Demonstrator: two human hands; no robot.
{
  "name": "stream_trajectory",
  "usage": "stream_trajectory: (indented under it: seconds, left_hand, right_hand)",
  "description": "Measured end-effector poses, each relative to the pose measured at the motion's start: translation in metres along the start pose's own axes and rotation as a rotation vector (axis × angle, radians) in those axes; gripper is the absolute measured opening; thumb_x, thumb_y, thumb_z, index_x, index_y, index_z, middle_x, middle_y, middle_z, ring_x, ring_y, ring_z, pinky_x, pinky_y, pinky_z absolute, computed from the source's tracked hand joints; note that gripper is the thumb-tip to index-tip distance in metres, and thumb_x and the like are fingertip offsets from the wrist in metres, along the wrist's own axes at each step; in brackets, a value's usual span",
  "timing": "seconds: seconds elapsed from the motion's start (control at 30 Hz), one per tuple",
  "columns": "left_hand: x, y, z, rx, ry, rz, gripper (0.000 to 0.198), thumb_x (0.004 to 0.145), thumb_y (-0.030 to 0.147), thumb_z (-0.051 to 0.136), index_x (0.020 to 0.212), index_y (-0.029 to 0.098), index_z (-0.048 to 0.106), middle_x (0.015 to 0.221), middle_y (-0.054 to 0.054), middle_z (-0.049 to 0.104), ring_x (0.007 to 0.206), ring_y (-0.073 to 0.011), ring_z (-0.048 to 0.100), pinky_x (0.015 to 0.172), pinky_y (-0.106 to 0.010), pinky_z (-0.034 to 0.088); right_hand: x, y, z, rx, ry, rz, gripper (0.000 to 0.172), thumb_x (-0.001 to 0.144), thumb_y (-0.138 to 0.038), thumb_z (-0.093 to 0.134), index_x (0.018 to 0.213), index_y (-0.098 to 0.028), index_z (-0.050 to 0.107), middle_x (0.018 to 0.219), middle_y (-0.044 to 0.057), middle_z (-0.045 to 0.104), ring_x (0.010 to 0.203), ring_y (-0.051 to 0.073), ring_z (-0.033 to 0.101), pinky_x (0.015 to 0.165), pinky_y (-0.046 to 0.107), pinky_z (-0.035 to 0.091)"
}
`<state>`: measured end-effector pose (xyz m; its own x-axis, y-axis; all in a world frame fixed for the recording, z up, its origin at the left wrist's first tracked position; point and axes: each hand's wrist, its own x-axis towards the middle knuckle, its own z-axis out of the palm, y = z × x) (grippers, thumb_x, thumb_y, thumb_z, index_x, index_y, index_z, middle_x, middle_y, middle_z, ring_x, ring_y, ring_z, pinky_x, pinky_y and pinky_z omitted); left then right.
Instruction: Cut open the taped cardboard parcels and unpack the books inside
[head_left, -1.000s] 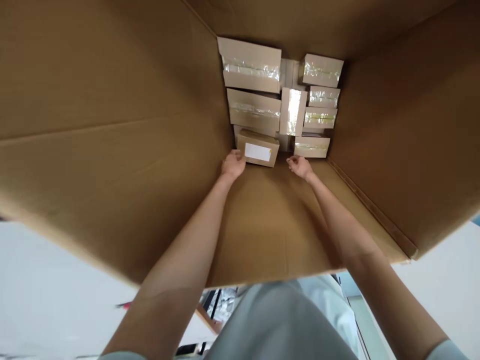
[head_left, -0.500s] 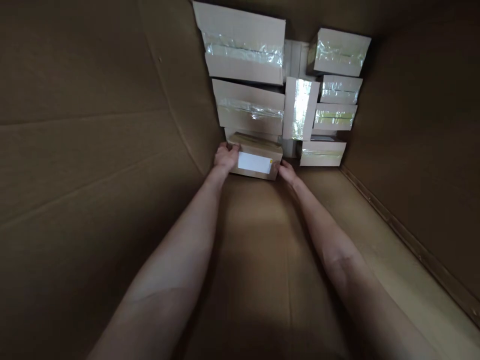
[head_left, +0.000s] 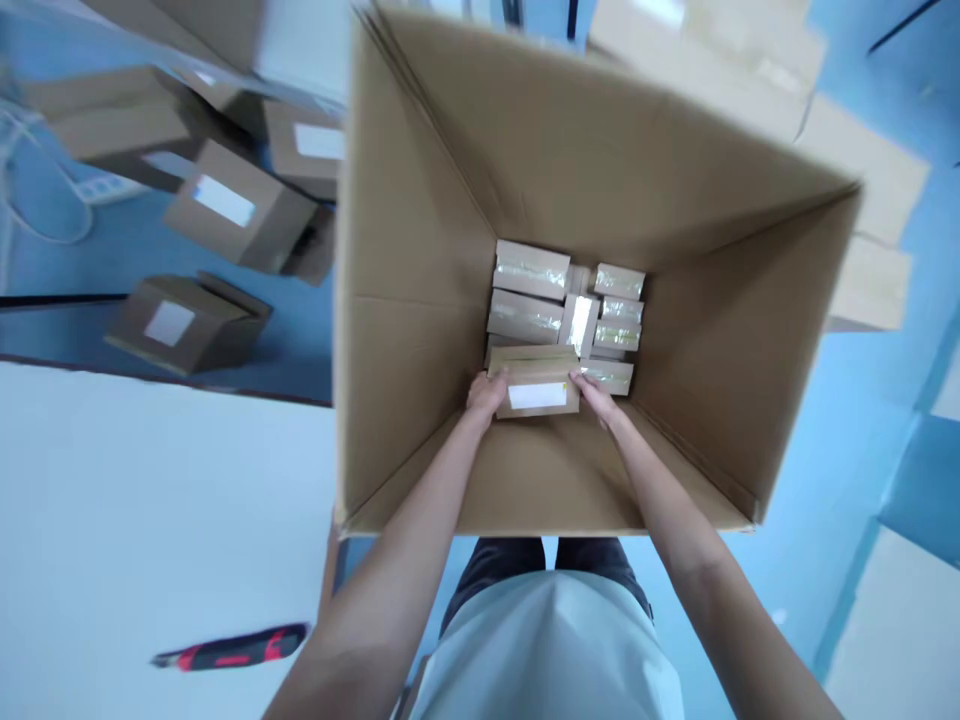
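Between my two hands is a small cardboard box (head_left: 534,368) with a white label on its near side. My left hand (head_left: 487,393) grips its left end and my right hand (head_left: 589,390) its right end. Both hands are inside a large, deep open carton (head_left: 420,360). Lower down in that carton lie several smaller taped boxes, among them a wide one (head_left: 525,316) at the left, an upright one (head_left: 580,323) in the middle and a short one (head_left: 607,376) at the right. The held box partly covers another box beneath it.
Left of the carton, several labelled boxes (head_left: 240,205) lie on a lower level. A white table (head_left: 150,480) stands at the near left with a black and red utility knife (head_left: 232,648) on it. More boxes (head_left: 862,170) stand beyond the carton's right side.
My head has drawn back out of the carton, so its rim and the room now show. The held box has come up off the carton's bottom, still between both hands.
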<state>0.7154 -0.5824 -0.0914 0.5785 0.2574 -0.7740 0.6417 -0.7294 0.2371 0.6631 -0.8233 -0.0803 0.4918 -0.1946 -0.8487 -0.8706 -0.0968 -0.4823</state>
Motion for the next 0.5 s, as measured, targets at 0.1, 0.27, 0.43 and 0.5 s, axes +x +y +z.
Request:
stream_trajectory:
  seconds: [0.1,0.27,0.43,0.5]
  left_hand:
    - [-0.075,0.024,-0.048,-0.107,0.018,0.047,0.053,0.109,0.047,0.06,0.15,0.017,0.07,0.142,-0.023,0.079,0.133,-0.0386,0.077,0.107,-0.047,0.063]
    - [-0.229,0.025,-0.129,-0.322,0.162,0.403,0.055,0.112,0.05,0.057,0.16,0.025,0.063,0.159,-0.017,0.068,0.149,-0.0338,0.066,0.13,-0.048,0.051]
    - [-0.331,-0.02,-0.204,-0.4,0.485,0.608,0.051,0.114,0.047,0.056,0.161,0.027,0.057,0.16,-0.016,0.064,0.154,-0.032,0.06,0.136,-0.048,0.045]
    - [-0.338,-0.054,-0.231,-0.461,0.612,0.553,0.048,0.114,0.044,0.055,0.157,0.023,0.057,0.156,-0.018,0.066,0.149,-0.0313,0.064,0.133,-0.048,0.049]
  right_hand:
    - [-0.067,-0.043,-0.034,0.063,0.0,-0.035,0.05,0.097,-0.064,0.077,0.116,-0.018,0.085,0.137,0.014,0.085,0.134,0.03,0.078,0.121,0.047,0.06]
    - [-0.196,-0.103,-0.073,0.021,-0.017,-0.262,0.067,0.089,-0.081,0.075,0.109,-0.018,0.086,0.129,0.016,0.086,0.13,0.036,0.079,0.114,0.047,0.064]
    - [-0.293,-0.145,-0.046,-0.196,-0.116,-0.428,0.057,0.091,-0.081,0.074,0.096,-0.025,0.082,0.11,0.014,0.087,0.112,0.036,0.083,0.1,0.047,0.069]
    - [-0.314,-0.155,-0.007,-0.286,-0.203,-0.489,0.052,0.091,-0.078,0.075,0.095,-0.026,0.077,0.102,0.013,0.086,0.104,0.036,0.084,0.096,0.047,0.069]
